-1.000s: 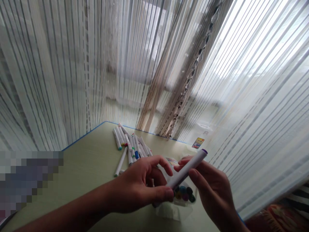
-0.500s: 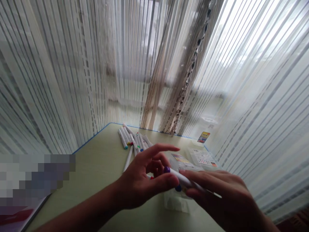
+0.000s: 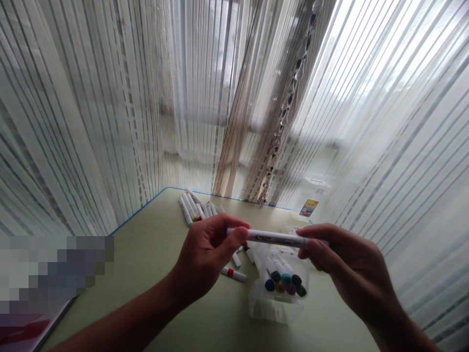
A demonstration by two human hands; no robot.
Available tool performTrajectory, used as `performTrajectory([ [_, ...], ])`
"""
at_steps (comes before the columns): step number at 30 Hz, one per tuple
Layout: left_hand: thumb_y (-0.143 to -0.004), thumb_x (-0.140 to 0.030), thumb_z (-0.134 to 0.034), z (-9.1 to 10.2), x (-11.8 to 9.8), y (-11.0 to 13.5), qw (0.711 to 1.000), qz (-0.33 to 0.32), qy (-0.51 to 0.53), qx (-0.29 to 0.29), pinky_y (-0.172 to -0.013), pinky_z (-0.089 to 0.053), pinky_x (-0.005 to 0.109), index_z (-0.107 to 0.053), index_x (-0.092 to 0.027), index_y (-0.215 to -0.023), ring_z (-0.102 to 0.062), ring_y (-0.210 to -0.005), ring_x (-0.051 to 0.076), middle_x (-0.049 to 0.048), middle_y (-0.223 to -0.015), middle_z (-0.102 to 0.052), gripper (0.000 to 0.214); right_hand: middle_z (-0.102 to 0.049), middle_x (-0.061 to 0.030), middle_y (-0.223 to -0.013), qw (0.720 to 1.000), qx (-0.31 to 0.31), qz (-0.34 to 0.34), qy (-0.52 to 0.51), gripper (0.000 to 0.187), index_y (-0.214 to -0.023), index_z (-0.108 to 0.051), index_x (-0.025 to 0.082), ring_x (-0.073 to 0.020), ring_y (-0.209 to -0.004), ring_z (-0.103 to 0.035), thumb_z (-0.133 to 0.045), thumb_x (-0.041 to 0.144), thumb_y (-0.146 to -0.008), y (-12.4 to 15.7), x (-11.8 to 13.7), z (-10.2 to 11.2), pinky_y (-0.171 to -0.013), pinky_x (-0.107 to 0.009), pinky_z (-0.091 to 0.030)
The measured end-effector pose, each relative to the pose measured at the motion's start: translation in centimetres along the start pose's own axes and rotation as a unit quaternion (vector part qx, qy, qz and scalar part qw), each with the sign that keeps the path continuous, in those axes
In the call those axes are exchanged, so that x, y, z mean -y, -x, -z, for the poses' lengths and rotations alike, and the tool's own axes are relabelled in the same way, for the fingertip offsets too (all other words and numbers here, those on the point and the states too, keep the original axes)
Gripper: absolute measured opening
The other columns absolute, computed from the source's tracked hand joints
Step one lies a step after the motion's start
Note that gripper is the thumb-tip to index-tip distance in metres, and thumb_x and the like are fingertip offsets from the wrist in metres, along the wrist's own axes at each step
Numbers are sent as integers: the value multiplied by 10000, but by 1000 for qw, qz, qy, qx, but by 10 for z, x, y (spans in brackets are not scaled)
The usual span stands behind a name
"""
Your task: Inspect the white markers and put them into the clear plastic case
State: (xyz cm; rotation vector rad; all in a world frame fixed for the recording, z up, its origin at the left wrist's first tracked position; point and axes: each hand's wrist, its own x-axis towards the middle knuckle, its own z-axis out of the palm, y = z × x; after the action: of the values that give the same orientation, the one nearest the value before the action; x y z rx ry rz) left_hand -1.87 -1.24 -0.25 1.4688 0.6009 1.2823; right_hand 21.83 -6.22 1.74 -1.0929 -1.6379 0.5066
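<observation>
A white marker [image 3: 275, 238] lies level between both my hands, above the table. My left hand [image 3: 208, 254] pinches its left end between thumb and fingers. My right hand [image 3: 348, 266] grips its right end with curled fingers. Just below the marker stands a clear plastic box [image 3: 273, 305] holding several markers with coloured caps [image 3: 285, 283]. A marker with a red band [image 3: 233, 274] lies on the table under my left hand.
A pale green table [image 3: 146, 244] with a blue edge fills the lower view. Several white markers [image 3: 194, 208] lie in a heap at its far corner. Striped sheer curtains [image 3: 110, 112] close in on the left, back and right. A small colourful label [image 3: 307, 208] sits at the back right.
The marker has been turned from tilted to level and raised. My left hand, open-fingered half a second ago, now pinches the marker's left end. The box of markers is uncovered.
</observation>
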Motion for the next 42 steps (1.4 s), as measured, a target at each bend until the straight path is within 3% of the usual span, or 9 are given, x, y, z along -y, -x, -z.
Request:
performTrajectory([
  [5, -815, -345, -730, -1, -2, 0, 998, 43, -24, 33, -409, -325, 139, -717, -130, -920, -414, -486, 52, -43, -578, -504, 240, -712, -34, -711, 993, -4, -21, -113, 172, -992, -742, 214, -123, -590, -534, -633, 321, -913, -6, -18, -5, -519, -214, -409],
  [13, -829, -336, -686, 0, 0, -4, 998, 57, 4, 5, -389, -293, 173, -716, -113, -906, -388, -428, 55, -41, -552, -504, 238, -741, -36, -793, 981, 48, -3, -188, 199, -1053, -749, 222, -173, -734, -666, -677, 279, -876, -8, -26, -8, -689, -265, -501],
  [19, -855, -259, -603, 2, 5, -3, 997, 53, 61, -5, -416, -370, 194, -736, -102, -940, -444, -453, 66, 32, -674, -638, 223, -741, -48, -771, 981, 39, -15, -188, 187, -1040, -747, 202, -186, -713, -692, -700, 234, -863, -8, -28, -12, -659, -283, -526],
  [27, -845, -239, -565, 4, 7, -3, 993, 56, 103, 6, -420, -379, 196, -759, -95, -928, -476, -466, 80, 67, -690, -676, 255, -739, -46, -766, 985, 27, -8, -172, 175, -1014, -753, 200, -177, -684, -695, -723, 242, -847, -8, -26, -12, -636, -274, -534],
  [35, -859, -254, -629, 1, 6, 0, 997, 45, 56, 23, -417, -363, 179, -725, -114, -997, -455, -457, 56, 20, -682, -646, 219, -716, -39, -662, 988, -16, -47, -144, 142, -925, -765, 179, -177, -614, -678, -734, 288, -840, -8, -30, -13, -573, -269, -531],
  [39, -836, -291, -690, -1, 3, -1, 998, 61, 7, 23, -408, -337, 160, -705, -115, -950, -416, -438, 47, -52, -546, -520, 210, -726, -48, -689, 988, -12, -48, -145, 145, -939, -766, 179, -179, -616, -688, -745, 272, -831, -8, -33, -11, -573, -267, -541],
  [42, -797, -303, -736, -2, 0, -2, 997, 69, -7, 13, -405, -347, 160, -688, -120, -914, -438, -440, 46, -47, -579, -545, 222, -745, -61, -752, 987, 8, -51, -151, 162, -969, -765, 186, -192, -656, -711, -757, 245, -818, -7, -33, -11, -578, -262, -553],
])
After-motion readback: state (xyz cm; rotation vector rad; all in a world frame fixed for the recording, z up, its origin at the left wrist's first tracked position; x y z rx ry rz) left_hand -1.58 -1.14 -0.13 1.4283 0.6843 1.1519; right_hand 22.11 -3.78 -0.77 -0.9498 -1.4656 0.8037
